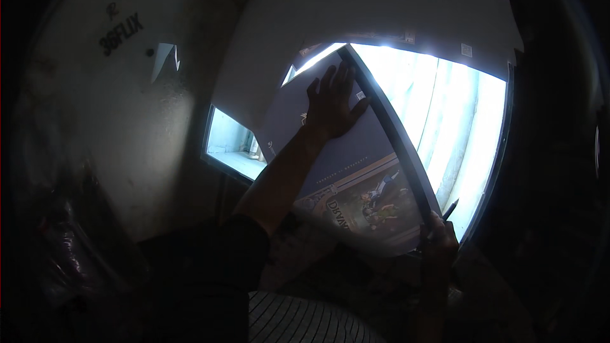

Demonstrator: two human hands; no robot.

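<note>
Bright panel [452, 114] backlights printed sheet [352, 159] beneath left hand [332, 105].

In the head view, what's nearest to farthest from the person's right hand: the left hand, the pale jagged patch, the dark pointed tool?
1. Dark pointed tool: sticks up from the right hand.
2. Left hand: up and left, on the printed sheet.
3. Pale jagged patch: upper left, on the grey wall.

The sheet [362, 143] is purplish-blue, the cloth [305, 317] striped.
</note>
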